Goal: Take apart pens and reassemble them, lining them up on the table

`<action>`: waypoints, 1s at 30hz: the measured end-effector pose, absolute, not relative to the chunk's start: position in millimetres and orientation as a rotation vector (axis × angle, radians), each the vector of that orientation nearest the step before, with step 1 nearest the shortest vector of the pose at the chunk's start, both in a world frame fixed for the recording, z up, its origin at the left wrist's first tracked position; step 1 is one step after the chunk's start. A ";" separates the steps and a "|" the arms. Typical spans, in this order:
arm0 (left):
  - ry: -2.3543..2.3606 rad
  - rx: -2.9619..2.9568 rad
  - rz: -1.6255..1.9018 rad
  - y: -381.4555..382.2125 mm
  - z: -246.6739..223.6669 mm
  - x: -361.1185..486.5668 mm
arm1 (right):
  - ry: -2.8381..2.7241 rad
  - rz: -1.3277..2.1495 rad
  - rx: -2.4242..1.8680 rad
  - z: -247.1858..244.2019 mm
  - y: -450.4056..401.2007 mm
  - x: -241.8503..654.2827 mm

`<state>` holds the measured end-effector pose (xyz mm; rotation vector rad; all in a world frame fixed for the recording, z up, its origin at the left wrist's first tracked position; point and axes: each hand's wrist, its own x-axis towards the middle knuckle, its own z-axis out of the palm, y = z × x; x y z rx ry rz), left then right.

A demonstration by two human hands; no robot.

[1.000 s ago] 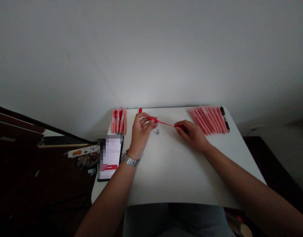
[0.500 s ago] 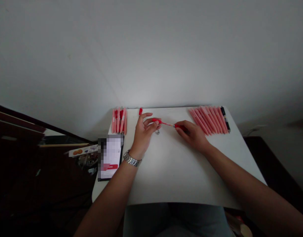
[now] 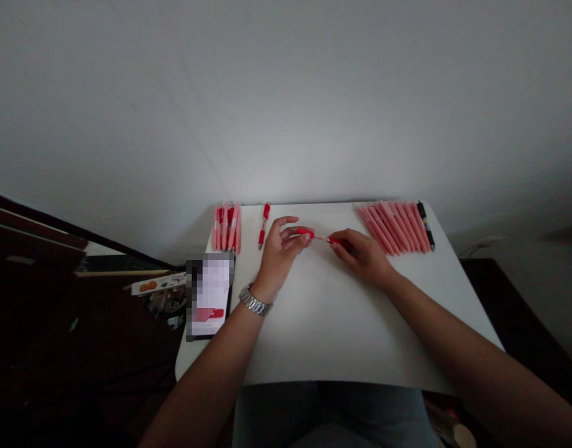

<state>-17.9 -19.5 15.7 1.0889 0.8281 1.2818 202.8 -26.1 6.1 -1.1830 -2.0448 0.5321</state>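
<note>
My left hand (image 3: 286, 246) pinches a red pen barrel piece (image 3: 305, 232) between thumb and fingers, its index finger stretched out above. My right hand (image 3: 363, 255) is closed on the other red pen part (image 3: 333, 240). A thin refill (image 3: 319, 238) bridges the short gap between the two pieces, which lie almost in line above the table. Beyond my left wrist, a whole red pen (image 3: 264, 224) rests on the tabletop. What my right fingers cover of the pen part is hidden.
On the white table (image 3: 332, 336), several pink and red pens (image 3: 226, 229) lie at the left. A row of pink pens (image 3: 398, 227) lies at the right beside a black pen (image 3: 426, 227). A phone (image 3: 209, 298) sits near the left edge; a wall (image 3: 286, 112) rises behind.
My left hand has moved right, bringing its barrel piece closer to my right hand, so less of the refill shows. The red pen behind it is now uncovered. My right hand stays nearly still.
</note>
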 end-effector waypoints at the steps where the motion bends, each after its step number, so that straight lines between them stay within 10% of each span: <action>1: 0.832 1.092 1.280 -19.4 15.6 -17.9 | -2.045 0.539 -1.185 6.4 -26.2 202.8; 30: 0.904 1.246 1.269 -17.8 21.8 -23.4 | -2.016 0.508 -1.177 4.1 -24.5 202.1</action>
